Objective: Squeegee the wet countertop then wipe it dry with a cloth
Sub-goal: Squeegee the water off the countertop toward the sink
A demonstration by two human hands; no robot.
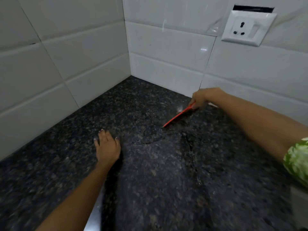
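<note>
Corner of a kitchen, seen from above. Two walls meet at a vertical seam (127,47) and are faced with glossy white rectangular tiles: the left wall (50,55) in horizontal courses with thin dark grout lines, the right wall (175,52) likewise, its glaze carrying small bright reflections of a light source outside the view. On the right wall, high up, a white socket plate (248,28) with three round pin holes and a rocker switch sits slightly tilted; directly above it a narrow dark rectangular slot (253,8) opens in the tiling. Where the walls meet the dark speckled granite table (158,189), the joint runs as a straight line.
</note>
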